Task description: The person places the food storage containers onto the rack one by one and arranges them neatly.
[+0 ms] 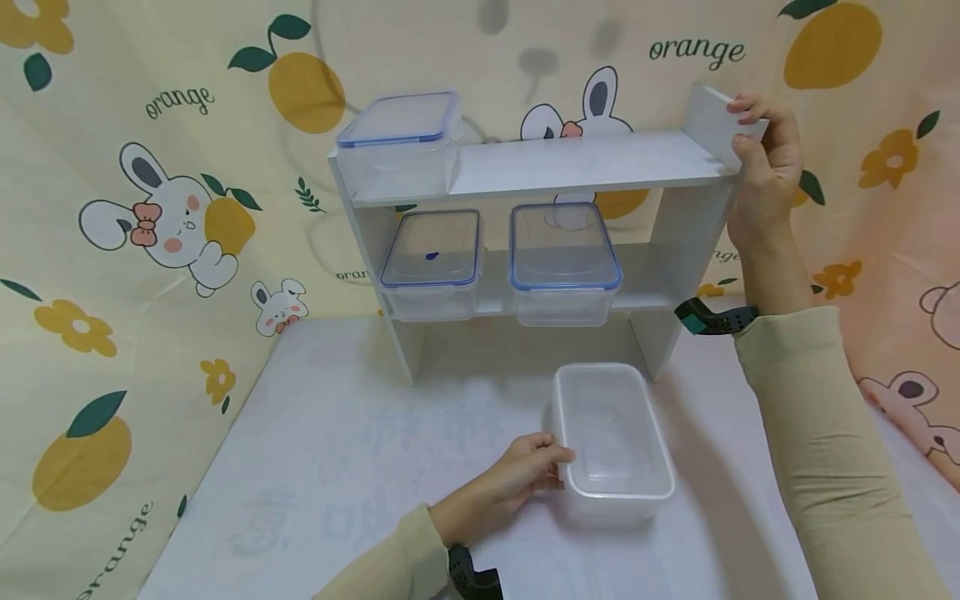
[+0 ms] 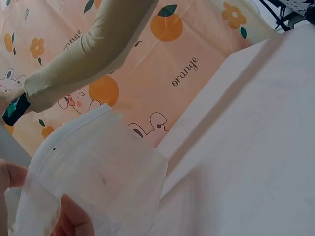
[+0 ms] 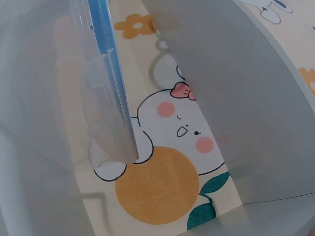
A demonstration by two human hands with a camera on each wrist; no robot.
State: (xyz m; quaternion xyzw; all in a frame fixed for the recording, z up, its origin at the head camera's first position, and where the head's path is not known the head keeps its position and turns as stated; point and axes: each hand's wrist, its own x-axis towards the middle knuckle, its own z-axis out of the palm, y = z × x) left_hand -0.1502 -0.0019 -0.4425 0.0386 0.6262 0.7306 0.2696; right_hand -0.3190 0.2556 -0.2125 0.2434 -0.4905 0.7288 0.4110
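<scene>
A translucent plastic food container [image 1: 615, 433] with a white rim stands in front of the shelf. My left hand [image 1: 528, 473] pinches its left side, with the thumb over the rim. In the left wrist view, this food container [image 2: 113, 167] shows close up beside the thumb and a fingertip. High on the right, my right hand [image 1: 768, 171] grips the raised end panel [image 1: 716, 125] of a white shelf unit [image 1: 570, 162]. The right hand is out of sight in the right wrist view, which shows the shelf's grey-looking panel [image 3: 236, 108] and part of a blue-rimmed container [image 3: 108, 108].
One blue-rimmed clear container [image 1: 401, 146] sits on the shelf's top left. Two more, a left container [image 1: 431, 267] and a right container [image 1: 564, 267], stand on the middle shelf, jutting past its front edge. A white-covered table [image 1: 315, 467] lies below; a patterned cloth [image 1: 172, 333] hangs behind.
</scene>
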